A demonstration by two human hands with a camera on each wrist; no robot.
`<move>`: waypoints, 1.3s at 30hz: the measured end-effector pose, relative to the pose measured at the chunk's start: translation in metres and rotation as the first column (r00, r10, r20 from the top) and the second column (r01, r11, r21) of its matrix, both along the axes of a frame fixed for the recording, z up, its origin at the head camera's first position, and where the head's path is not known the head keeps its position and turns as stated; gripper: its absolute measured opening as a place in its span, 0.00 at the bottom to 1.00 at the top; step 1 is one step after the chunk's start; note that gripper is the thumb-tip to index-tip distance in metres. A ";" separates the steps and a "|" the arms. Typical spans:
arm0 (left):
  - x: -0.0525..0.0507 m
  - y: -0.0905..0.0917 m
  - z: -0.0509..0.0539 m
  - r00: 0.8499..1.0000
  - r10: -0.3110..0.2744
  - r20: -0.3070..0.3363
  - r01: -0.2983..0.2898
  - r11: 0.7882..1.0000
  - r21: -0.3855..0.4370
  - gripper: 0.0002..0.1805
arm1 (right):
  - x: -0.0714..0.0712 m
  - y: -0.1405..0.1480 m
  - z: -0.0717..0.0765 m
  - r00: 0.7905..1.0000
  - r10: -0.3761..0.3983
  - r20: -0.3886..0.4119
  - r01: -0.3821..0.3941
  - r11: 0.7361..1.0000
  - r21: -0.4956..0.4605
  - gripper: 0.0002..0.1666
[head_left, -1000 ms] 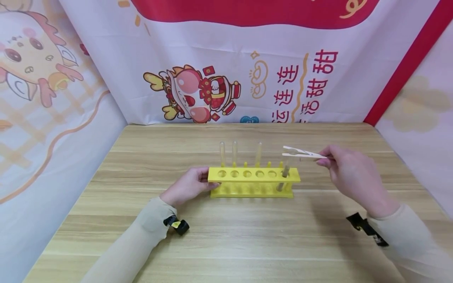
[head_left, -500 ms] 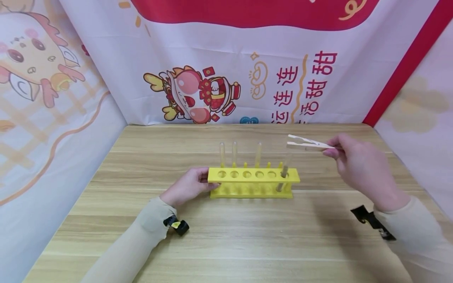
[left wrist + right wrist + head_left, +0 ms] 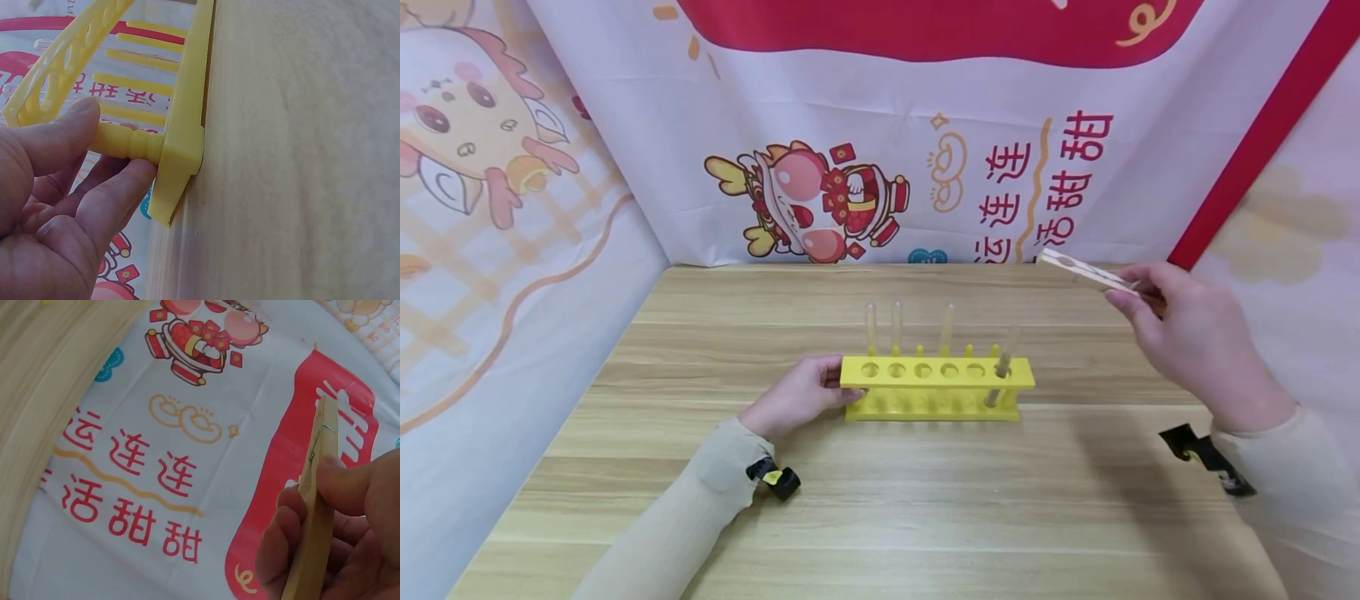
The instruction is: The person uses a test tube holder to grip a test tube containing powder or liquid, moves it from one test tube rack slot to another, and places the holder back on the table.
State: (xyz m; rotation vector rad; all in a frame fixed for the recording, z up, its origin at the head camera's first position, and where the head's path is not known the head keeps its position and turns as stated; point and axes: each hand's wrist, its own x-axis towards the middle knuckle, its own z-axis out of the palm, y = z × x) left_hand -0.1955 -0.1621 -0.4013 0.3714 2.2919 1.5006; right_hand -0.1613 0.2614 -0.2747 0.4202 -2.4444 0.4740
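Observation:
A yellow test tube rack (image 3: pixel 936 384) stands on the table; my left hand (image 3: pixel 797 396) grips it at the left end. In the left wrist view, thumb and fingers pinch the rack's end post (image 3: pixel 131 141). One test tube (image 3: pixel 1002 365) with dark grey contents leans in the rightmost hole. Three clear tubes sit upside down over the pegs behind, among them a left one (image 3: pixel 871 327) and a right one (image 3: pixel 949 327). Up and right of the rack, my right hand (image 3: pixel 1206 342) holds a wooden test tube holder (image 3: pixel 1086 272), its jaws together with no tube between them.
The rack stands on a wood-grain table (image 3: pixel 925 517). A printed white and red cloth (image 3: pixel 865 100) hangs behind the table's far edge, and more cloth covers both sides. A black strap camera (image 3: pixel 775 477) sits on the left wrist.
My right hand has moved up and right, carrying the test tube holder away from the grey-filled tube. The holder's jaws, apart before, have come together. My left hand stays on the rack.

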 end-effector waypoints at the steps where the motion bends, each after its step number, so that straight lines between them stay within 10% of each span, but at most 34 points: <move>1: 0.000 0.000 0.000 1.000 0.000 -0.001 0.000 1.000 0.000 0.19 | -0.002 0.002 -0.001 1.000 0.000 -0.002 0.000 1.000 -0.005 0.17; 17: 0.000 0.000 0.002 1.000 0.005 0.006 -0.005 1.000 -0.005 0.19 | -0.031 0.042 -0.024 0.981 -0.111 0.159 0.112 0.994 -0.003 0.12; 32: 0.000 -0.001 0.003 1.000 -0.003 -0.001 0.003 1.000 0.005 0.19 | -0.066 0.085 -0.061 0.810 -0.133 0.571 0.124 0.991 0.055 0.15; 39: 0.000 0.001 0.000 1.000 -0.016 -0.020 0.016 1.000 0.005 0.18 | -0.081 0.101 -0.078 0.785 -0.178 0.594 0.148 0.984 0.099 0.18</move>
